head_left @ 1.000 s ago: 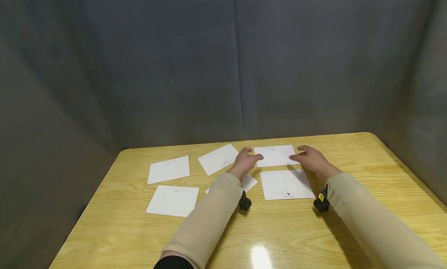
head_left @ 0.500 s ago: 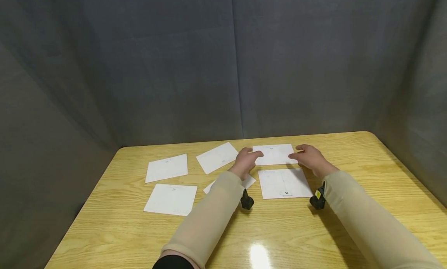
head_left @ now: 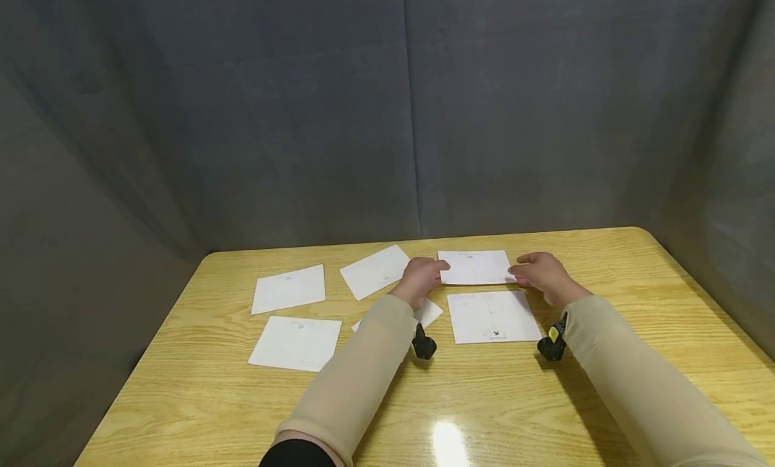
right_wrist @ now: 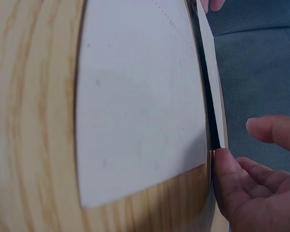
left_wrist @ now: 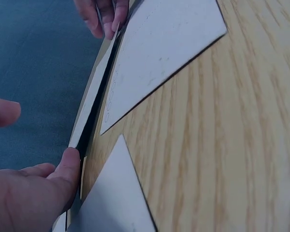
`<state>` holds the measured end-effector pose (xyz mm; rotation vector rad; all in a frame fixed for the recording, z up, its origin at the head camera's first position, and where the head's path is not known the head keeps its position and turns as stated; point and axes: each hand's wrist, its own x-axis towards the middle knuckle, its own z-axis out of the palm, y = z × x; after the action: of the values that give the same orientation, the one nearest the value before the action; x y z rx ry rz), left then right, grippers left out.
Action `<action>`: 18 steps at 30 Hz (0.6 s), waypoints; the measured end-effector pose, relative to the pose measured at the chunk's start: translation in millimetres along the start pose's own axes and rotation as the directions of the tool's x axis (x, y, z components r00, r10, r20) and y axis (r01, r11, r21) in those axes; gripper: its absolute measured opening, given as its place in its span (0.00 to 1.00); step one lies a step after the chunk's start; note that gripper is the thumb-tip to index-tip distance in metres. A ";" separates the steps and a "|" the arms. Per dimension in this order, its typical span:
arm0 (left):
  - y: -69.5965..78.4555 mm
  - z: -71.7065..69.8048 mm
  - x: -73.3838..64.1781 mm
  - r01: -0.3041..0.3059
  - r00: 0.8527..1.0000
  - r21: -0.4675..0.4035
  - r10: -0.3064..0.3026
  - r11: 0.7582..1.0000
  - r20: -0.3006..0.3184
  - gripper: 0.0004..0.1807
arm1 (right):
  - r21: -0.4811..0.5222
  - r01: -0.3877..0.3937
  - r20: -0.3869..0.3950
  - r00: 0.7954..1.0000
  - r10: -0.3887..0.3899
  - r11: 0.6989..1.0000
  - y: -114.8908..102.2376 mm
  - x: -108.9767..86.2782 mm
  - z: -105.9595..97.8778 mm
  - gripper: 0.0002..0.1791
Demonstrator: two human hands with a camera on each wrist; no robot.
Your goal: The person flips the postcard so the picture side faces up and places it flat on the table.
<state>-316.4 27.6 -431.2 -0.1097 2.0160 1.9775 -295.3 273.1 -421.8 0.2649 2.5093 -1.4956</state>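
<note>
A white envelope-like card [head_left: 476,266] with a small dark print lies between my two hands near the table's far edge. My left hand [head_left: 418,280] pinches its left edge, and my right hand [head_left: 541,276] pinches the right edge. Seen almost edge-on in the left wrist view, the held card [left_wrist: 91,104] has a dark gap between it and the table. The right wrist view likewise shows the card's thin edge [right_wrist: 212,77] by the right thumb. Just nearer than it, another white card [head_left: 495,319] lies flat.
On the wooden table [head_left: 496,400], a white card [head_left: 430,312] lies partly hidden under the left forearm. Further left are a tilted card [head_left: 377,272], a back-left card [head_left: 288,289] and a front-left card [head_left: 295,344]. A dark grey curtain [head_left: 315,117] hangs behind the table.
My left thumb has slid from the card's top to its left edge, and my right hand has shifted slightly outward. The card's near edge has risen a little.
</note>
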 end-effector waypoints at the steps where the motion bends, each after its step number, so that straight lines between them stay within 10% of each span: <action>1: -0.4 0.1 0.4 0.000 1.000 0.009 0.000 1.000 0.001 0.34 | 0.002 -0.008 -0.005 1.000 0.008 1.000 0.5 0.4 -0.2 0.33; 18: -2.6 -5.6 2.5 -0.063 0.994 0.095 0.071 0.994 -0.084 0.21 | 0.126 -0.015 -0.017 1.000 0.017 0.992 2.5 3.2 -3.0 0.25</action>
<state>-319.1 22.4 -434.4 -0.1110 2.1896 1.9472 -298.0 277.1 -423.4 0.3188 2.4238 -1.6555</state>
